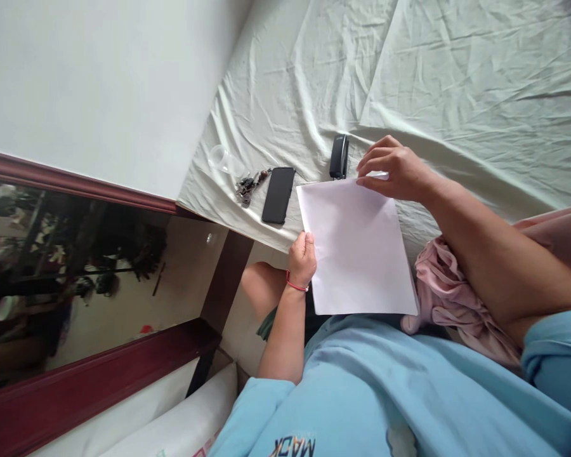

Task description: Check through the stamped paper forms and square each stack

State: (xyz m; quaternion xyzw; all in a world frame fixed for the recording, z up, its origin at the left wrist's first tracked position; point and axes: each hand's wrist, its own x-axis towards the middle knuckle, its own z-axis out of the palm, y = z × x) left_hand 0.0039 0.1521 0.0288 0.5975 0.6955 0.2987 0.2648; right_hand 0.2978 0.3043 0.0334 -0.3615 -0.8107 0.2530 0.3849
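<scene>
A white sheet of paper (356,247) lies in front of me, over the near edge of a bed covered with a pale green sheet (409,76). My left hand (302,259), with a red cord on the wrist, grips the paper's left edge. My right hand (391,170) pinches the paper's far edge, fingers pressed together on it. A black stapler (339,157) lies just beyond the paper's far edge, close to my right fingertips.
A black phone (278,194), a bunch of keys with beads (248,185) and a clear plastic cup (223,159) lie left of the paper near the bed's corner. Pink cloth (450,298) is bunched under my right forearm. A dark red wooden frame (99,374) and white wall stand left.
</scene>
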